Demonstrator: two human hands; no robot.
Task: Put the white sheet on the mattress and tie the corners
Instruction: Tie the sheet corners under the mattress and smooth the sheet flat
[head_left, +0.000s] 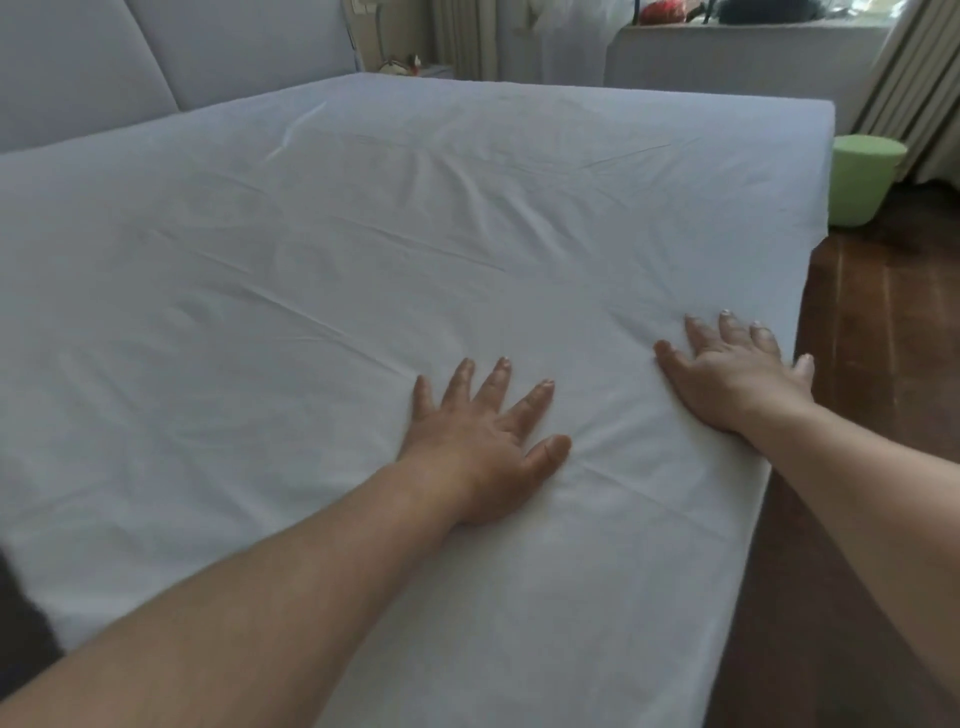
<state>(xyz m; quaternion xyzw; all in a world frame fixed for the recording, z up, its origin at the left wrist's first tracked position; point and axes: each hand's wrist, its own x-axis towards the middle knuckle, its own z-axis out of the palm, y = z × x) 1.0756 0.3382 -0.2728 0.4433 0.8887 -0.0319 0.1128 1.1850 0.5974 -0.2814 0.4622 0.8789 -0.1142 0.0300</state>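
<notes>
The white sheet (363, 249) lies spread over the mattress (810, 208), creased across the middle; the left hand (483, 447) and right hand (737, 374) both press flat on it with fingers splayed, grasping nothing; the likely risk is that smoothing toward the side drags the cloth off square, leaving too little slack to tie a corner. The right hand sits just beside the mattress's edge, where bare wooden floor (872, 322) gives walking room; a green bin (862, 182) stands near the far corner, and the headboard (156, 47) closes the far side.
</notes>
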